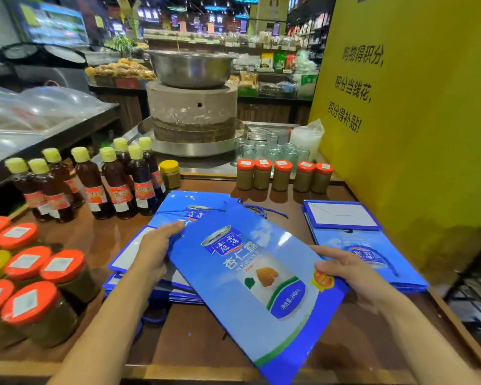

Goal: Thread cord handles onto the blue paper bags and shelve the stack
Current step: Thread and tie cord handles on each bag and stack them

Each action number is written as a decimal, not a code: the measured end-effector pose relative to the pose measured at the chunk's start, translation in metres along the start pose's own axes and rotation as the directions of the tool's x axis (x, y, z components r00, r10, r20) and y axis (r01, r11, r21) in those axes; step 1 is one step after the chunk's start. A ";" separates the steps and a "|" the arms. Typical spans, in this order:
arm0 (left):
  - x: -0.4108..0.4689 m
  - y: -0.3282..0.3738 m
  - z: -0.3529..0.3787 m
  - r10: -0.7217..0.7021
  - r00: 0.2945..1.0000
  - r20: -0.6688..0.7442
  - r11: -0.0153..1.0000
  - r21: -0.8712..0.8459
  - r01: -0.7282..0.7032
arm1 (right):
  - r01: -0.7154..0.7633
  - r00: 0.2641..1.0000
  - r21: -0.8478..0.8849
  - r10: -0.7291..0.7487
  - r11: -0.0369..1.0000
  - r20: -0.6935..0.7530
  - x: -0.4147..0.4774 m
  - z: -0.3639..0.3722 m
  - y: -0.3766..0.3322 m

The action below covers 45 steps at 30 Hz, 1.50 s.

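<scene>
Right now a flat blue paper bag [250,273] hangs slantwise between both hands above the wooden table [195,337], its far end pointing left and its near corner reaching the table's near edge. The left hand [154,254] grips the bag's left edge toward the far end, thumb lying on the printed face. The right hand [347,270] pinches the opposite edge, thumb on top beside a round orange sticker. A blue cord [264,211] trails by the bag's far end; which bag it belongs to is unclear.

Under the left hand lies a left stack of bags [128,254], partly covered by the held one. A right stack of bags [342,218] rests just beside the yellow board [400,107]. Dark sauce bottles [117,184] stand far left, orange-lidded jars [39,301] crowd the near left, and a stone mill [192,112] sits beyond the table.
</scene>
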<state>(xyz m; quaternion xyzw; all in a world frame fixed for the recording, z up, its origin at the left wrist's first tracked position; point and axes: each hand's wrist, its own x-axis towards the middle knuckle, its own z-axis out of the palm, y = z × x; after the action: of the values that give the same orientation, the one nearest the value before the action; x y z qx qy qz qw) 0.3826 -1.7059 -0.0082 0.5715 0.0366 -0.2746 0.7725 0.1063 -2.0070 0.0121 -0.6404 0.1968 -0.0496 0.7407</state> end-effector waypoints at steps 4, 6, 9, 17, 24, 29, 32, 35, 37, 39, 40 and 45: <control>-0.004 0.030 -0.014 -0.144 0.990 0.015 0.984 -0.102 0.144 | 0.022 0.996 0.110 -0.031 0.994 0.079 0.008 0.024 0.012; -0.006 0.045 -0.019 -0.175 0.982 0.069 0.973 -0.141 0.183 | 0.025 0.996 0.128 -0.036 0.991 0.078 0.010 0.032 0.011; 0.011 0.061 -0.023 -0.170 0.973 0.154 0.967 -0.163 0.195 | 0.009 0.992 0.123 -0.024 0.992 0.123 0.009 0.039 0.005; 0.072 0.068 -0.024 -0.121 0.993 -0.005 0.987 -0.112 0.119 | -0.066 0.990 0.126 0.049 0.990 0.133 0.013 0.034 0.014; 0.053 0.085 -0.040 0.070 0.994 -0.081 0.998 -0.005 -0.070 | -0.044 0.996 0.098 0.036 0.994 0.076 0.036 0.056 0.017; 0.028 0.089 -0.038 0.317 0.942 0.105 0.908 0.254 -0.334 | -0.002 1.000 0.082 0.000 0.997 0.022 0.044 0.061 0.012; 0.007 0.083 -0.025 0.391 0.910 0.139 0.888 0.203 -0.413 | 0.009 1.000 0.053 -0.009 0.999 -0.006 0.033 0.034 0.006; -0.013 0.074 -0.006 0.337 0.938 0.085 0.939 -0.098 -0.329 | 0.020 0.994 0.048 -0.014 0.999 -0.112 0.008 -0.002 0.002; -0.016 0.060 0.011 0.322 0.944 0.073 0.940 -0.140 -0.310 | 0.022 0.984 0.076 -0.008 0.997 -0.179 -0.010 -0.029 0.003; -0.019 0.036 0.034 0.325 0.939 0.112 0.945 0.005 -0.328 | 0.015 0.972 0.075 0.003 0.997 -0.234 -0.028 -0.053 0.008; -0.022 0.022 0.047 0.312 0.937 0.155 0.940 0.090 -0.328 | 0.005 0.965 0.070 0.014 0.998 -0.263 -0.037 -0.062 0.010; -0.042 -0.039 0.095 0.080 0.912 0.402 0.904 0.356 -0.236 | -0.104 0.945 0.045 0.112 0.994 -0.309 -0.055 -0.101 0.017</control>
<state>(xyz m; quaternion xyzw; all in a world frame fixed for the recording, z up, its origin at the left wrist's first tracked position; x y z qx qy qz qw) 0.3046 -1.7827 0.0067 0.6533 -0.2166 -0.3164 0.6529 0.0167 -2.0797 -0.0021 -0.6025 0.3450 -0.1118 0.7110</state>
